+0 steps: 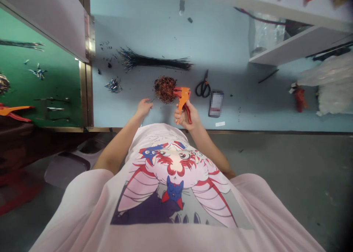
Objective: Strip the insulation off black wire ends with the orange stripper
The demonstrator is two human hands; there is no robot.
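My right hand [189, 114] is wrapped round the handles of an orange and red wire stripper [183, 94]. Its head points up and left, at the right edge of a tangled pile of copper-coloured wire scraps [165, 89]. To the left of that pile, my left hand [143, 108] has its fingers closed on a thin wire [142, 122]; one end shows past the fingertips and the other trails toward the shirt. Farther back lies a long bundle of black wires [160, 63]. A small heap of blue and silver pieces [113, 85] sits left of my left hand.
Black-handled scissors [203, 89] and a phone [216, 104] lie right of the stripper, with a white label [220, 124] near the table edge. A shelf panel [292, 46] stands at right, another pair of red-handled pliers [299, 97] below it. A green mat [63, 116] covers the left bench.
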